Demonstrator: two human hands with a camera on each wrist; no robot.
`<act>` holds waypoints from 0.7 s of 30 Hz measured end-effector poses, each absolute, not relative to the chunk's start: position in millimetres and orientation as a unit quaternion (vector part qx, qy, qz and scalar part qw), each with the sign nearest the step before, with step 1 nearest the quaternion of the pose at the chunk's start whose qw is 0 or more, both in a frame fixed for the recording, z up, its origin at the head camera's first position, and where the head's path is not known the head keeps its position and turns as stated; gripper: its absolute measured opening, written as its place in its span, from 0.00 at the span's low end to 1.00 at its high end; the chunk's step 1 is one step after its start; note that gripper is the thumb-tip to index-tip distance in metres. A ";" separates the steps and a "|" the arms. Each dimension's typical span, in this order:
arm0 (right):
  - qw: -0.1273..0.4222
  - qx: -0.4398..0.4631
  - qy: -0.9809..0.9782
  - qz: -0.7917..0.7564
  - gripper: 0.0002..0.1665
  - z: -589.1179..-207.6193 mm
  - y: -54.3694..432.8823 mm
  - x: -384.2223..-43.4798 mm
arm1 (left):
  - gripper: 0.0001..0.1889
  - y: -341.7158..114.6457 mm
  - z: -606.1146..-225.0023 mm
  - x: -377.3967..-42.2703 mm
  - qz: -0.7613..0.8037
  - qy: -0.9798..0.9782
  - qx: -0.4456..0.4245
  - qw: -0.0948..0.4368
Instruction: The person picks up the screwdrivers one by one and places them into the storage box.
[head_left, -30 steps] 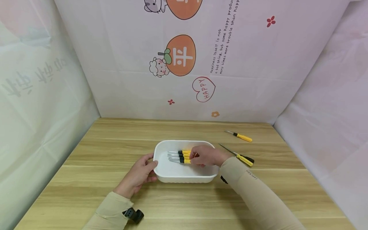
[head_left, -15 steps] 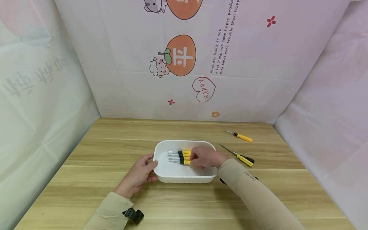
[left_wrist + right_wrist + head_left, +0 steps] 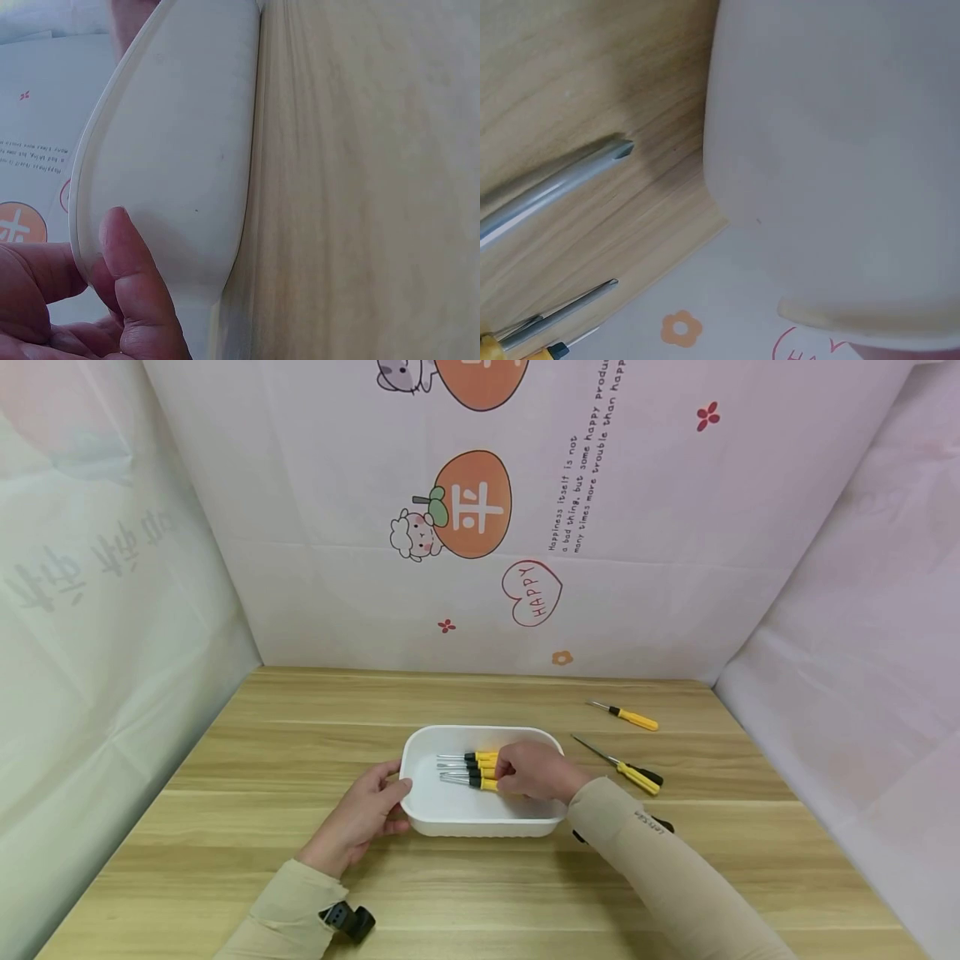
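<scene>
A white plastic tray (image 3: 491,828) stands on the wooden table in the head view. My left hand (image 3: 366,810) grips its left end, thumb at the rim and fingers low against the outer wall. In the left wrist view, a finger (image 3: 139,292) lies along the tray wall (image 3: 172,142). Several yellow-and-black screwdrivers (image 3: 471,763) lie side by side inside, shafts pointing left. Reaching in from the right, my right hand (image 3: 532,768) has curled fingers around the handle of the nearest screwdriver (image 3: 476,783). The tray's wall (image 3: 832,150) hides those fingers in the right wrist view.
To the right of the tray lie a long yellow-handled screwdriver (image 3: 637,778) and a black-handled one (image 3: 651,775), close together. Farther back is a shorter yellow screwdriver (image 3: 636,719). A printed cloth (image 3: 337,593) hangs behind the table.
My right hand and forearm have shifted slightly left, and the nearest screwdriver has moved a little alongside the others. The left hand and tray stay in place.
</scene>
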State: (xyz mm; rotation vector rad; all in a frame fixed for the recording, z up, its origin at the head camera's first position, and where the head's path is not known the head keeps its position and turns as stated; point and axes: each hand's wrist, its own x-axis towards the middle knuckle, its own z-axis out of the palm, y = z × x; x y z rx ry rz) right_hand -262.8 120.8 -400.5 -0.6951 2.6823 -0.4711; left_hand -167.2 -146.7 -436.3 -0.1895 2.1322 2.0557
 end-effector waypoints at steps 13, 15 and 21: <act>0.127 -0.280 0.944 -0.122 0.08 -399.7 119.3 -261.4 | 0.29 -147.5 -433.9 -164.3 0.691 0.715 -0.059 0.088; 0.124 -0.282 0.944 -0.119 0.07 -399.8 119.0 -261.5 | 0.29 -147.6 -433.3 -163.6 0.692 0.714 -0.060 0.088; 0.121 -0.281 0.945 -0.118 0.06 -400.4 117.5 -260.8 | 0.29 -147.3 -433.4 -163.5 0.694 0.712 -0.061 0.088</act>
